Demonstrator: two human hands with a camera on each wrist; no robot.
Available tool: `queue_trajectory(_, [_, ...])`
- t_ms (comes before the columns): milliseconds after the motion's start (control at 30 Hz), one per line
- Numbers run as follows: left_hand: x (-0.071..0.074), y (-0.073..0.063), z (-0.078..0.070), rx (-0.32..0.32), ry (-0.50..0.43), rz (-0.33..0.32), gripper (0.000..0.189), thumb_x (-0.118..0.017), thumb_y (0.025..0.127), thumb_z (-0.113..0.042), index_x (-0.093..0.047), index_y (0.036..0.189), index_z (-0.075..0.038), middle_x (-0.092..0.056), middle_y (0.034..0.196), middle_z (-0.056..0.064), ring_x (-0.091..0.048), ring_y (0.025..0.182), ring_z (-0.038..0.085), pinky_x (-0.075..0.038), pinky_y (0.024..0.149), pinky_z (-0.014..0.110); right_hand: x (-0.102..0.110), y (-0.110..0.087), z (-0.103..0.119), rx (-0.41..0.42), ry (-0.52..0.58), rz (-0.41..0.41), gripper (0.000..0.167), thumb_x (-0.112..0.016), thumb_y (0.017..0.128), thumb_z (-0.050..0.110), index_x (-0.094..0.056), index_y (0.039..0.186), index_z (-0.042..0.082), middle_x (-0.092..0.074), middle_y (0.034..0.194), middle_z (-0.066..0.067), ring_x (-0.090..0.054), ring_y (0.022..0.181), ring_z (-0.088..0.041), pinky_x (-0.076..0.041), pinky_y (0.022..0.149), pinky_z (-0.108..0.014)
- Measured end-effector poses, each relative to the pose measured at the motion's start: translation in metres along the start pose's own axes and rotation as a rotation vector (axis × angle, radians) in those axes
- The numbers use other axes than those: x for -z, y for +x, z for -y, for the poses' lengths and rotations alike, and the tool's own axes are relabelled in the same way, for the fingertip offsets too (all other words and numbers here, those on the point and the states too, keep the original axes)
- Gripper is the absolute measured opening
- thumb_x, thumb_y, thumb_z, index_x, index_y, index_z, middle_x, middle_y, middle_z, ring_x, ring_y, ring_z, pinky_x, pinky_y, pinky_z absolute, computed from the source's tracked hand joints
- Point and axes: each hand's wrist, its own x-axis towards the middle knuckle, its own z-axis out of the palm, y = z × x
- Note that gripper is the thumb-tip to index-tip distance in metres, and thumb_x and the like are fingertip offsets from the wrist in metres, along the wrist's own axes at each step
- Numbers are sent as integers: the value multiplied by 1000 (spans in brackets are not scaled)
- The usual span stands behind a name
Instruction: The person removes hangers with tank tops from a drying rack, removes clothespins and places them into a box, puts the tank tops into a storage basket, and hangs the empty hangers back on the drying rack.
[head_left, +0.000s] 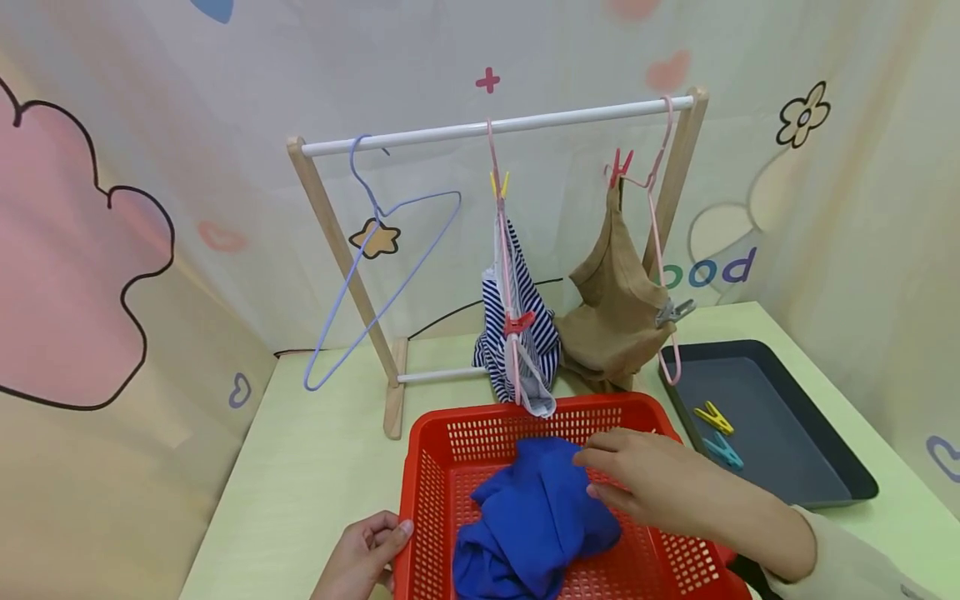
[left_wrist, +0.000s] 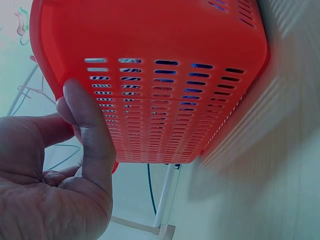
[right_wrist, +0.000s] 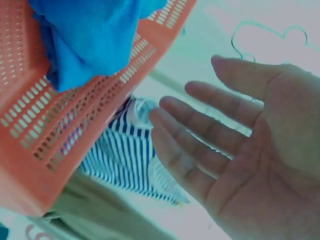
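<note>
A red plastic basket (head_left: 420,483) stands at the front of the table with a crumpled blue cloth garment (head_left: 536,517) in it. My left hand (head_left: 363,550) grips the basket's left rim between thumb and fingers; the left wrist view shows the thumb (left_wrist: 85,115) against the slotted wall. Over the right part of the basket hovers my right hand (head_left: 645,479), holding nothing, its fingertips by the blue garment in the head view. In the right wrist view its fingers (right_wrist: 200,120) are spread and loosely straight, apart from the garment.
Behind the basket stands a wood-and-white drying rack (head_left: 442,137). It carries a bare purple hanger (head_left: 345,292), a striped garment (head_left: 540,333) on a pink hanger and a brown garment (head_left: 615,308), both clipped. A dark tray (head_left: 780,442) at right holds yellow (head_left: 714,418) and blue clothespins (head_left: 723,452).
</note>
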Motion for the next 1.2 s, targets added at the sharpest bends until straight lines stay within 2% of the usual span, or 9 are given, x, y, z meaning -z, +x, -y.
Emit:
queue_trajectory(233, [0, 0, 0, 8, 1, 4, 48, -61, 96, -42, -58, 113, 3, -72, 89, 3, -70, 76, 15, -58, 63, 29, -12, -26, -21, -178, 47, -180, 31, -73, 88, 30, -69, 116, 19, -68, 114, 0, -67, 103, -22, -59, 82, -43])
queue_trajectory(367, [1, 0, 1, 4, 1, 3, 48, -60, 96, -42, -58, 113, 4, -73, 91, 5, -71, 76, 16, -59, 63, 30, -24, -40, -34, -350, 74, -266, 32, -74, 87, 31, -70, 115, 17, -69, 113, -4, -67, 98, -24, -58, 80, -48])
queue_trajectory(467, [1, 0, 1, -2, 1, 2, 47, -60, 97, -40, -58, 113, 4, -73, 92, 5, -71, 76, 16, -59, 63, 30, -32, -49, -46, -486, 80, -289, 35, -73, 87, 32, -69, 116, 13, -70, 111, -9, -66, 90, -23, -58, 76, -52])
queue_trajectory(600, [0, 0, -1, 6, 8, 4, 47, -60, 97, -40, -58, 113, 4, -73, 93, 5, -71, 77, 16, -59, 64, 31, -41, -55, -61, -612, 109, -224, 47, -69, 89, 37, -64, 123, 5, -68, 111, -15, -64, 86, -23, -57, 74, -54])
queue_trajectory(700, [0, 0, -2, 14, 14, 10, 50, -61, 96, -42, -58, 114, 4, -73, 94, 6, -71, 77, 16, -59, 65, 30, -48, -56, -68, -674, 175, -127, 56, -67, 90, 43, -60, 126, 1, -68, 99, -11, -61, 78, -19, -59, 67, -44])
queue_trajectory(833, [1, -1, -2, 14, 28, 17, 53, -61, 95, -45, -57, 115, 4, -73, 94, 6, -71, 78, 16, -59, 65, 30, -58, -56, -73, -714, 267, -46, 61, -66, 90, 46, -57, 127, -1, -65, 83, -1, -54, 68, -12, -55, 59, -31])
queue_trajectory(1033, [2, -2, -3, 18, 87, 0, 51, -61, 95, -43, -57, 115, 4, -72, 92, 5, -70, 77, 17, -59, 66, 31, -70, -56, -74, -725, 331, 0, 73, -61, 90, 56, -54, 130, -5, -65, 80, 0, -57, 66, -12, -59, 62, -35])
queue_trajectory(1100, [2, -2, -7, 9, 152, -37, 49, -62, 95, -43, -58, 113, 2, -69, 89, 3, -67, 71, 15, -57, 61, 29, -73, -55, -73, -735, 356, 6, 74, -61, 90, 56, -53, 129, -7, -65, 81, -1, -59, 66, -11, -60, 63, -35])
queue_trajectory(1200, [-1, -5, -20, -57, 317, -184, 39, -66, 92, -42, -61, 106, -5, -62, 83, 1, -58, 66, 12, -49, 56, 24, -77, -54, -70, -758, 424, -5, 70, -60, 93, 51, -50, 128, -9, -64, 81, -2, -61, 63, -11, -59, 59, -32])
